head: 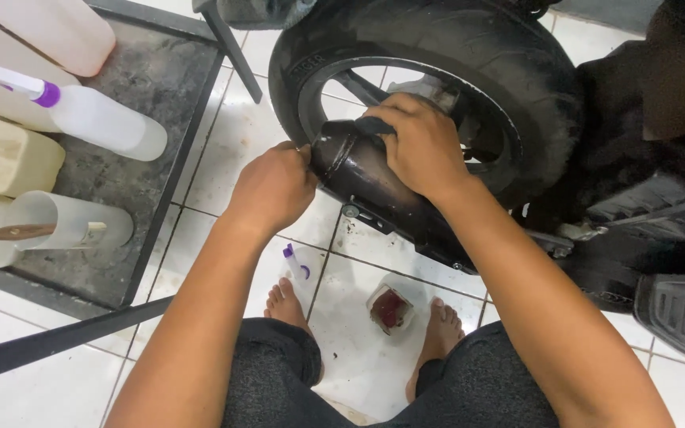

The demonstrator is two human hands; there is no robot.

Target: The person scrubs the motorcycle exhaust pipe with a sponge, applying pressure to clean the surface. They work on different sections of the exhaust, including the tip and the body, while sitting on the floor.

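Observation:
A black exhaust pipe (pixel 366 186) of a motor scooter runs beside the rear wheel (pixel 509 71). My right hand (pixel 420 143) lies over the top of the pipe's rear end, fingers wrapped on it. At the pipe's rear tip my left hand (pixel 275 186) has its fingers pinched together against the end; what they pinch is hidden. I squat with my bare feet on the white tiled floor (pixel 231 150).
A small plastic cup of dark red liquid (pixel 390 307) stands between my feet, and a small purple-capped bottle (pixel 295 261) lies by my left foot. At left a dark metal-framed table (pixel 140 95) holds plastic jugs, a squeeze bottle (pixel 97 117) and a clear cup (pixel 69 222).

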